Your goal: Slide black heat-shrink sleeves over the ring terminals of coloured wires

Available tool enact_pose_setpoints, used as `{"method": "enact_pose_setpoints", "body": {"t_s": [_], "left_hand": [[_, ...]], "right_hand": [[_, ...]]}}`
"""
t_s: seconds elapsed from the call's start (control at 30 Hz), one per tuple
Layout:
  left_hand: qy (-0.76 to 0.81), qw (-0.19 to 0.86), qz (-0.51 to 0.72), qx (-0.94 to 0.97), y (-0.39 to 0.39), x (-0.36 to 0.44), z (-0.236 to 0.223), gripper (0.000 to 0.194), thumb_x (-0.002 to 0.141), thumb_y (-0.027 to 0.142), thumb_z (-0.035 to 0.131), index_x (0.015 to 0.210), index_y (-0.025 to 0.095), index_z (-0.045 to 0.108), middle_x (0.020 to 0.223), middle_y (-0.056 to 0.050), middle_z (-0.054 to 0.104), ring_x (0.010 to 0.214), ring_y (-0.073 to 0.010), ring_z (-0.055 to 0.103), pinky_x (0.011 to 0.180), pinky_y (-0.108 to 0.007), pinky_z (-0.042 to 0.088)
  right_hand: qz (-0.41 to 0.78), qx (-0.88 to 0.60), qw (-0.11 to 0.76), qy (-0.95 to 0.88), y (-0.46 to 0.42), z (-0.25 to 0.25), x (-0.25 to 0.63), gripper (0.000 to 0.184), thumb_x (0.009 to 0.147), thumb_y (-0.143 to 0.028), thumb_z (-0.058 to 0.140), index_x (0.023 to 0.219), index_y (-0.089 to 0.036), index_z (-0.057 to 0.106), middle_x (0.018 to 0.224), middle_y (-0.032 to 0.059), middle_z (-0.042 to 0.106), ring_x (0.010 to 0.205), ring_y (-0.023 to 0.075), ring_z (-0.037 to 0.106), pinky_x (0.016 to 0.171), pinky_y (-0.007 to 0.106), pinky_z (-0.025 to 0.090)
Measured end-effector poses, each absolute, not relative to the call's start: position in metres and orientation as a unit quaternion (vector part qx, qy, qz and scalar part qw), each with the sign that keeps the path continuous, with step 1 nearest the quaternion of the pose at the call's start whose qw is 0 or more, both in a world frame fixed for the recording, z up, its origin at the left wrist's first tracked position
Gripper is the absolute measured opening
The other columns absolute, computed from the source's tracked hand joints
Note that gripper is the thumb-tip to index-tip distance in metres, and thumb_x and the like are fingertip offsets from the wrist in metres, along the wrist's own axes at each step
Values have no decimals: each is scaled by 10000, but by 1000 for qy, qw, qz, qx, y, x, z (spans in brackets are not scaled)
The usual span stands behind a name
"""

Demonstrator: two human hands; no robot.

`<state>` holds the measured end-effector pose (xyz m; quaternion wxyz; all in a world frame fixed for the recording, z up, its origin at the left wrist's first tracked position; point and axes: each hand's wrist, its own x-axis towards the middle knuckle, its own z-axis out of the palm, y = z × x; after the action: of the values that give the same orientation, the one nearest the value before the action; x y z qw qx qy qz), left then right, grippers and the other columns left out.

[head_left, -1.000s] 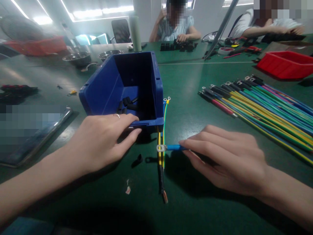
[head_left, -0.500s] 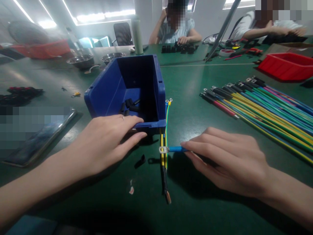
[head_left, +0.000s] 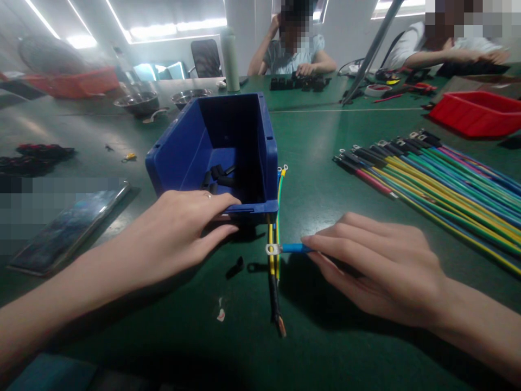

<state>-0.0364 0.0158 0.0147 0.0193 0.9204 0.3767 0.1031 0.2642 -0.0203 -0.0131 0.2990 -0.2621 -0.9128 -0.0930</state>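
My left hand [head_left: 179, 233] rests on the front rim of a blue plastic bin [head_left: 252, 146], fingers curled over its edge. Several short black sleeves [head_left: 217, 176] lie inside the bin. My right hand [head_left: 382, 266] pinches a blue wire with a silver ring terminal [head_left: 280, 249], its tip pointing left over the green mat. A yellow-green wire [head_left: 275, 228] runs from the bin's right side toward me and ends in a black sleeve and copper lug [head_left: 279, 320]. Two loose black sleeves [head_left: 235, 266] lie on the mat between my hands.
A row of several coloured cables [head_left: 439, 179] lies at right, a red tray [head_left: 480, 111] behind it. A phone [head_left: 69, 228] lies at left. Two steel bowls [head_left: 140, 100] and a green bottle [head_left: 230, 51] stand far back. Two other people sit across the table.
The view has shifted slightly, so the bin appears a little farther right. My hands, the blue wire and the bin keep the same positions relative to each other.
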Motion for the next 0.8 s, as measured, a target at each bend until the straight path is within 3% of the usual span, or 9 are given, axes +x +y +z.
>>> {"method": "enact_pose_setpoints", "body": {"t_s": [0.23,0.4,0.53,0.8], "left_hand": [[392,109,77,910,11,-42,23,247,1028,417,510,1229,339,632,1053,46,739,886,-164,702,745,-269,494],[388,96,105,911,10,-41,22,229,1010,403,543,1187,312,657,1077,44,745,930,-177,707,789,-282,513],[372,71,176,909,10,-38,21,310,984,484,611,1190,257,661,1148,1,728,1038,-193,692,900,-296,528],[358,22,336,871,5,-30,17,45,953,239,700,989,254,677,943,52,699,840,-87,654,769,-203,512]], "right_hand": [[-89,-262,297,-914,-20,-14,264,178,891,-107,645,1064,-143,619,792,-1,657,703,71,538,606,221,392],[-96,-269,294,-912,-21,-13,265,172,898,-106,639,1060,-158,618,782,-8,653,697,64,536,604,221,390],[-94,-268,296,-912,-22,-13,264,168,889,-100,649,1044,-155,615,797,-7,660,712,67,544,609,224,394],[-100,-263,297,-912,-20,-13,265,183,894,-108,646,1070,-148,617,801,-9,662,707,70,536,603,225,400]]}}
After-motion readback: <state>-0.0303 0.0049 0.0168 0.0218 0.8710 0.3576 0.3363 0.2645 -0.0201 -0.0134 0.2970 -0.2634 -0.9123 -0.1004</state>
